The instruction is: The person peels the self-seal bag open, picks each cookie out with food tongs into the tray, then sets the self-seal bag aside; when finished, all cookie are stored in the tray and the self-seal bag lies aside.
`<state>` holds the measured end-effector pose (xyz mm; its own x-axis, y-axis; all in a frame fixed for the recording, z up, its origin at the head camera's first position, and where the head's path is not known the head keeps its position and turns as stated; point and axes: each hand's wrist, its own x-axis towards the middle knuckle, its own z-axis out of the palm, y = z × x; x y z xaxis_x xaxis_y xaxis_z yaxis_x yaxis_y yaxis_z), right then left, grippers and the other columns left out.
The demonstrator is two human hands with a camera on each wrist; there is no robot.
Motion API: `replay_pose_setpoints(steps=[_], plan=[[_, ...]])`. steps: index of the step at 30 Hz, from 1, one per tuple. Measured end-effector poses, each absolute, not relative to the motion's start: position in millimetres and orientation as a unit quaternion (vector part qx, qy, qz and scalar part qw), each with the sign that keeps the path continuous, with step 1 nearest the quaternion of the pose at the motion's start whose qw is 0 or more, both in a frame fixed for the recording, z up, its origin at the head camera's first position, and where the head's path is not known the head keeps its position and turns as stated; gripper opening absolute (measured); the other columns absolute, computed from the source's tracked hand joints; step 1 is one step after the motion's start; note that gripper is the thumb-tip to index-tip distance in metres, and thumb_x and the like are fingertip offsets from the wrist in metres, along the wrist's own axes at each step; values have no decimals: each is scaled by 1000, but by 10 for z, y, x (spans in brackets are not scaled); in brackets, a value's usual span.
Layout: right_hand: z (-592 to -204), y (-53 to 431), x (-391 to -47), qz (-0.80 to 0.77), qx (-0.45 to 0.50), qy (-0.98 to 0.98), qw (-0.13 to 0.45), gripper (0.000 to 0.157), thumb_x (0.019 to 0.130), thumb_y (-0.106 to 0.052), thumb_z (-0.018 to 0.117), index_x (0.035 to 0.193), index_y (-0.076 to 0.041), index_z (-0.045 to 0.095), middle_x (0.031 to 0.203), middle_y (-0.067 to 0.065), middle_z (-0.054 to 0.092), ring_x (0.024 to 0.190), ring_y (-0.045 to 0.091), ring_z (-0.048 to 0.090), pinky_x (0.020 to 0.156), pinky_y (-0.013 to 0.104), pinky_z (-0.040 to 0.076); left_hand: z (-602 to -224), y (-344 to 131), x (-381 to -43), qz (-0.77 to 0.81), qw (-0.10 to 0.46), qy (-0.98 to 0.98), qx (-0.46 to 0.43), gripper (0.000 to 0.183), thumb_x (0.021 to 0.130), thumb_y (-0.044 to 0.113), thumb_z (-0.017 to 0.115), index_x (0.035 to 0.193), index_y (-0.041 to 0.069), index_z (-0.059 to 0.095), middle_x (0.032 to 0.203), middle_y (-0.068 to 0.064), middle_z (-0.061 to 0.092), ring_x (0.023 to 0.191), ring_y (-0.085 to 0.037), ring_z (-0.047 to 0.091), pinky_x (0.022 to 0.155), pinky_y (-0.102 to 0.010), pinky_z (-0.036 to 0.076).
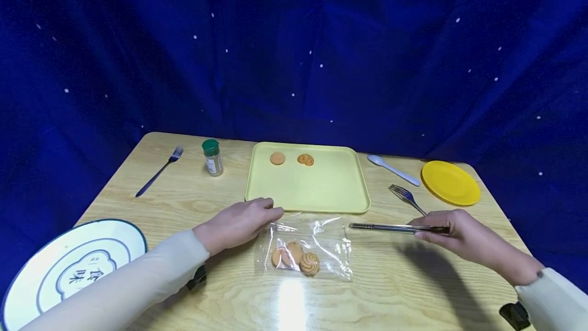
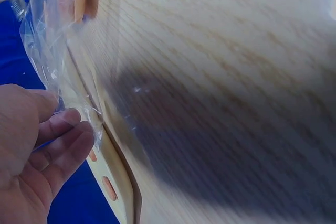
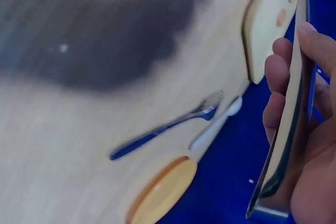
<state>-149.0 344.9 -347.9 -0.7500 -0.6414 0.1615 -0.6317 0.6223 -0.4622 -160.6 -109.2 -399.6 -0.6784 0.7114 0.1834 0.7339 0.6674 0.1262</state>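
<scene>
A clear plastic bag (image 1: pixel 328 249) with several cookies (image 1: pixel 293 254) inside lies on the table below the tray. My left hand (image 1: pixel 243 222) is at the bag's upper left corner; in the left wrist view its thumb and fingers pinch the film. Metal tongs (image 1: pixel 390 227) are gripped in my right hand (image 1: pixel 464 234), their tips pointing left over the bag's right edge. In the right wrist view the tongs (image 3: pixel 289 129) run through the fingers, their bent end toward the palm. On the pale yellow tray (image 1: pixel 321 188) are a round cookie (image 1: pixel 277 158) and a twisted-looking one (image 1: pixel 305 160).
Left of the tray stand a green-lidded shaker (image 1: pixel 213 158) and a fork (image 1: pixel 161 170). A white plate (image 1: pixel 124 239) with a blue rim is at the near left. Rightward lie a pale spoon (image 1: pixel 392 169), another fork (image 1: pixel 406 195) and a yellow plate (image 1: pixel 450 183). A blue curtain (image 1: pixel 294 55) hangs behind.
</scene>
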Motion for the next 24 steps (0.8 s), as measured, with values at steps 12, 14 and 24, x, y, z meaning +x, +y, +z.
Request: replay_pose_setpoints(steps=[12, 14, 24], plan=[[-3851, 3231, -1393, -283, -393, 873, 61, 26, 90, -20, 69, 115, -14, 69, 96, -8, 71, 76, -5, 56, 60, 17, 48, -3999, -1102, -1603, -99, 53, -911, -396, 11, 102, 22, 49, 92, 19, 54, 82, 5, 52, 69, -7, 46, 56, -18, 41], [-3884, 3177, -1402, -284, -396, 870, 79, 30, 90, -23, 68, 119, -14, 67, 98, -9, 70, 75, -5, 55, 60, 17, 48, -4002, -1102, -1600, -99, 52, -912, -395, 11, 102, 22, 49, 93, 19, 54, 82, 5, 52, 69, -7, 47, 56, -18, 41], [-3948, 2930, -1445, -266, -389, 873, 125, 37, 90, -35, 68, 125, -23, 63, 110, -7, 69, 87, 2, 62, 70, 22, 52, -4001, -1101, -1600, -94, 51, -913, -394, 10, 102, 21, 49, 93, 19, 54, 81, 5, 51, 69, -7, 47, 56, -19, 41]])
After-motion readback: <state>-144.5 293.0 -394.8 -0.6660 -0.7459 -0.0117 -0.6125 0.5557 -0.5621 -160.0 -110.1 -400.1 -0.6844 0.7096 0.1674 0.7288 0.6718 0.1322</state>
